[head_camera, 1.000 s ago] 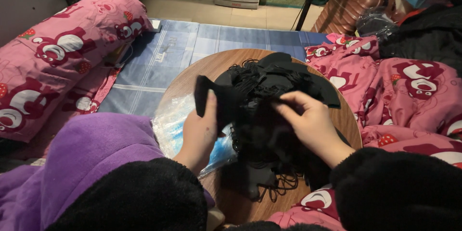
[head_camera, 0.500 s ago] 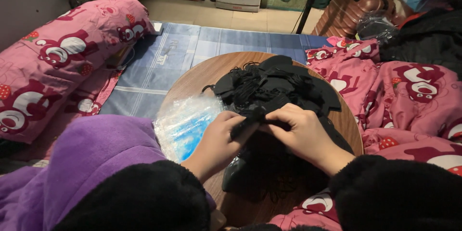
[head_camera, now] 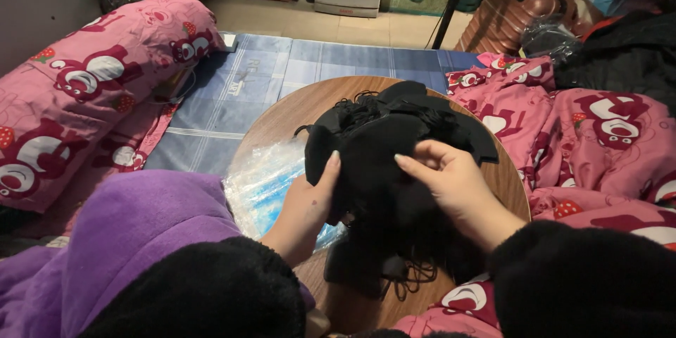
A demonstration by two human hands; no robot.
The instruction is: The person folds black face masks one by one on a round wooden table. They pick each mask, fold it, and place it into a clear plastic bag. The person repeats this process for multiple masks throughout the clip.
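Left hand (head_camera: pixel 310 201): grips the left edge of a black face mask (head_camera: pixel 366 162), thumb up along its side, fingers hidden behind the fabric.
Right hand (head_camera: pixel 451 183): pinches the right part of the same mask, fingers curled together on its front and top edge.
Black face mask: held up between both hands, just above the bench, in front of the heap; its surface faces the camera and hides part of the heap behind it.
Heap of black masks (head_camera: pixel 415 116): lies on the middle and far side of the bench, with thin black ear loops (head_camera: pixel 405 285) trailing from the near side towards the person.
Bench (head_camera: pixel 282 116): round, brown wood, low, standing between the bedding.
Clear plastic bag (head_camera: pixel 264 183): crumpled on the left side of the bench, blue showing through it, just beside the left hand's wrist.
Sleeves: black fleece on both forearms; purple cloth (head_camera: pixel 134 239) bunched at lower left.
Surroundings: pink bedding with bear print (head_camera: pixel 91 77) to the left and right, a blue checked mat (head_camera: pixel 310 63) beyond the bench.
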